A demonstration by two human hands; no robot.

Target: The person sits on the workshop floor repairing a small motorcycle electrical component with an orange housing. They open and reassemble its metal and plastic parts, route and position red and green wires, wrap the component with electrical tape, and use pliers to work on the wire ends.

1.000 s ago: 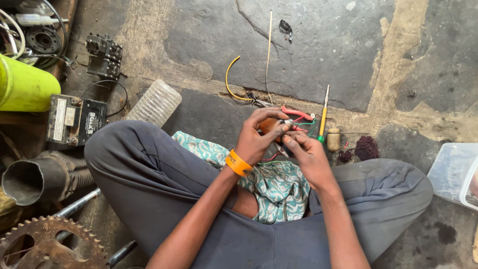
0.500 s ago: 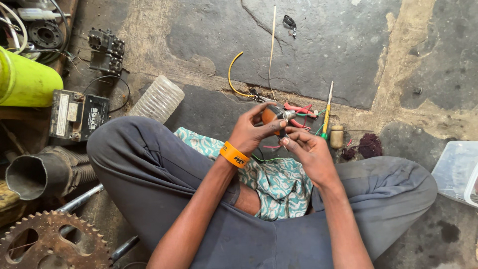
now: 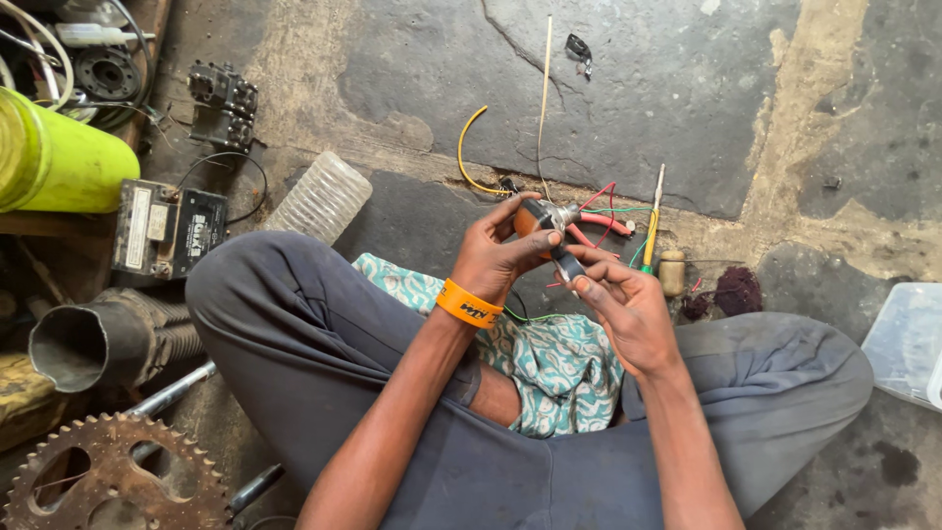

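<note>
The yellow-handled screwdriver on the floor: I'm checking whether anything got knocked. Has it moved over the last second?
No. The screwdriver lies at the same spot by the small beige bottle, along the floor seam; only the camera shifted.

battery (image 3: pixel 167 228) left of bottle (image 3: pixel 319 199)

view: head, single camera | from: above the seated person | faces: steeply down over crossed legs onto the stone floor (image 3: pixel 628 88) | range: close, both hands mid-frame, left hand (image 3: pixel 496 257), right hand (image 3: pixel 628 309) | overlap: none, one view only
</note>
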